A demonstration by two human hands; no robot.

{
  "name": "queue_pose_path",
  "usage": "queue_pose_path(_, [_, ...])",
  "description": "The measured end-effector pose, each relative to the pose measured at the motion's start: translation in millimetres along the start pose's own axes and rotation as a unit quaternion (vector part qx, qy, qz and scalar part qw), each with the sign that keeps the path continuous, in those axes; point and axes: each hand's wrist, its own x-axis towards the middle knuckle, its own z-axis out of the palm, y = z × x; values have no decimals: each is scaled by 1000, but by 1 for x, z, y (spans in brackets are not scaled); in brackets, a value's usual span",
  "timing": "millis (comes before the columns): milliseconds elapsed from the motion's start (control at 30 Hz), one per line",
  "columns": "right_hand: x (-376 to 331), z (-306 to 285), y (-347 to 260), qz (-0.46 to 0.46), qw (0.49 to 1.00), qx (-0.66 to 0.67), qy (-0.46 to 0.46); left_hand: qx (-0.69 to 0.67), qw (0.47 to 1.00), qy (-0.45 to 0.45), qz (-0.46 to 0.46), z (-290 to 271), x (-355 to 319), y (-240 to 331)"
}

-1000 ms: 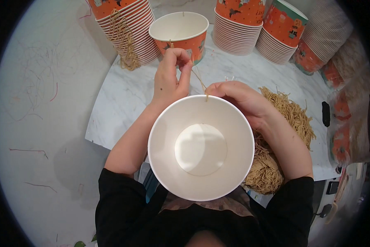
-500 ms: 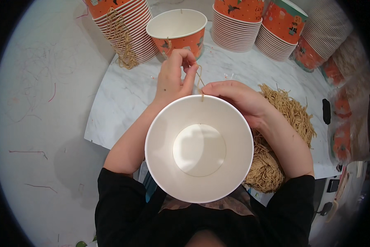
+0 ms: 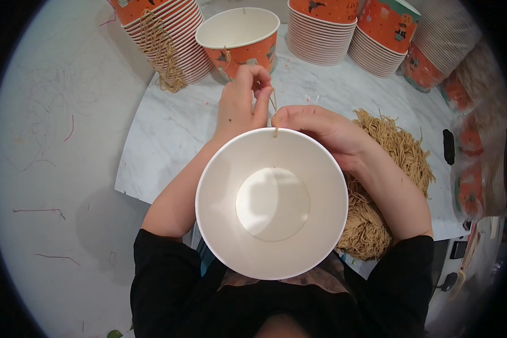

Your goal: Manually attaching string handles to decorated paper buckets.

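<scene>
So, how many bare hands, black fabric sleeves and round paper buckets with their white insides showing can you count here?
Round white-lined paper buckets: 2 (near bucket, orange-sided far bucket)
Bare hands: 2 (left hand, right hand)
Black fabric sleeves: 2 (left sleeve, right sleeve)
Total: 6

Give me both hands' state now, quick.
Left hand: closed, pinching the cord.
Right hand: closed at the tub's rim; exactly what it grips is hidden.

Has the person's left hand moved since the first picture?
Yes: judged against the standing orange tub behind it, the left hand has shifted slightly right and down the picture.
</scene>
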Motion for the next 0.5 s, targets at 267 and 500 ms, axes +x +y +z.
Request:
queue_pose_path(267, [1,-4,0,-14,1000,14,-10,-36,999,25,-32,-1,2,0])
queue_pose_path(500, [11,-11,3,10,995,99,1,-60,997,15,-44,4,-2,0])
